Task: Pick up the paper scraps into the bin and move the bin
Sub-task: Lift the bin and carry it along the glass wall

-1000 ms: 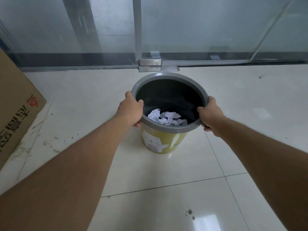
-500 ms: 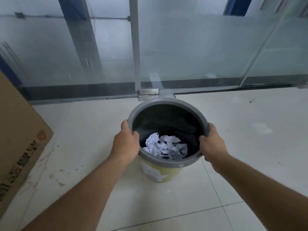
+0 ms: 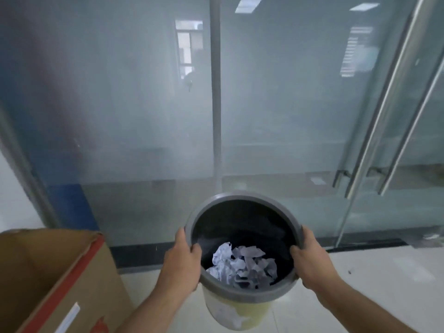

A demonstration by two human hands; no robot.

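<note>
A round bin (image 3: pixel 242 316) with a grey rim, black liner and yellow body is held up off the floor in front of me. Crumpled white paper scraps (image 3: pixel 242 265) lie inside it at the bottom. My left hand (image 3: pixel 181 263) grips the rim's left side with the thumb inside. On the opposite side, my right hand (image 3: pixel 312 258) clasps the rim the same way. Both forearms reach in from the bottom of the view.
A frosted glass wall (image 3: pixel 144 116) with a grey post (image 3: pixel 216 104) stands straight ahead. Glass doors with steel bar handles (image 3: pixel 374 131) are at the right. An open cardboard box (image 3: pixel 50 280) stands at the lower left. Pale floor tiles (image 3: pixel 384 280) lie below.
The bin has come up off the floor in both hands, and my view has tilted upward, showing much more of the glass wall and the doors.
</note>
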